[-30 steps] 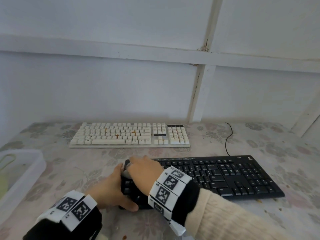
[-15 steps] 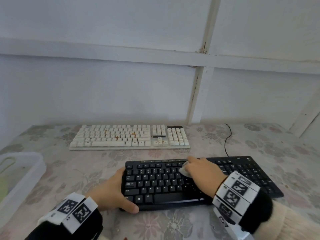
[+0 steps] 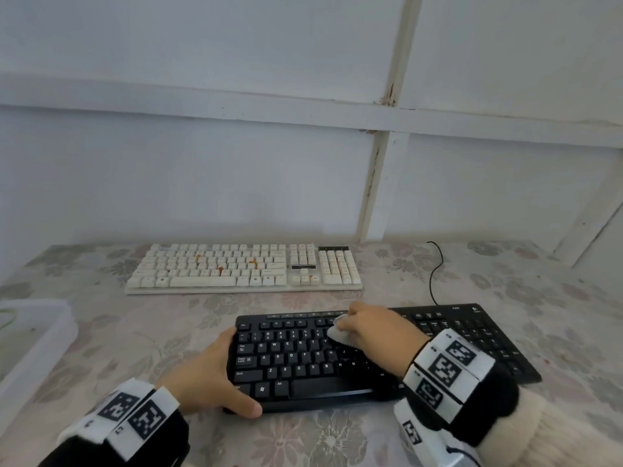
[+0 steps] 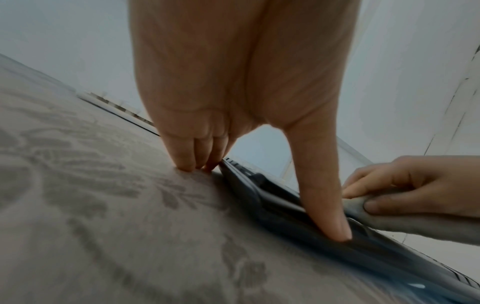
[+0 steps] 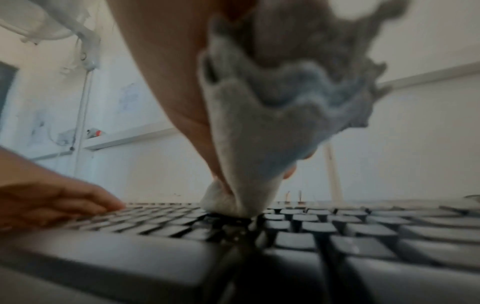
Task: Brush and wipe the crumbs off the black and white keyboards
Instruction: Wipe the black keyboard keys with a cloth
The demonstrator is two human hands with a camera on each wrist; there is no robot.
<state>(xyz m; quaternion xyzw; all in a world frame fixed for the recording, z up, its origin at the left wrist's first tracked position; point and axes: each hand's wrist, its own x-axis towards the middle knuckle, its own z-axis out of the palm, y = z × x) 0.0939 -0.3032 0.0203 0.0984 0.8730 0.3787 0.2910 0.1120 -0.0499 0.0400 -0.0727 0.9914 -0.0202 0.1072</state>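
Head view: right hand (image 3: 374, 332) wipes black plastic keyboard (image 3: 296, 362) with a bunched pale grey cloth (image 3: 338, 333), left hand (image 3: 205, 375) braces keyboard's left end.
Black keyboard lies on near side of floral-patterned tabletop (image 3: 101, 348); cloth sits on upper key rows, near the middle. Right wrist view: right fingers curl round the cloth (image 5: 249, 164), its tip touching the keys (image 5: 311, 228). Left wrist view: left thumb (image 4: 324, 197) lies straight along keyboard's front edge (image 4: 280, 218), other left fingers (image 4: 187, 158) pressed together, tips on tabletop (image 4: 91, 205) at keyboard's corner. White keyboard with orange crumbs (image 3: 242, 269) lies farther back, well apart. Clear plastic tub (image 3: 37, 335) at left edge.
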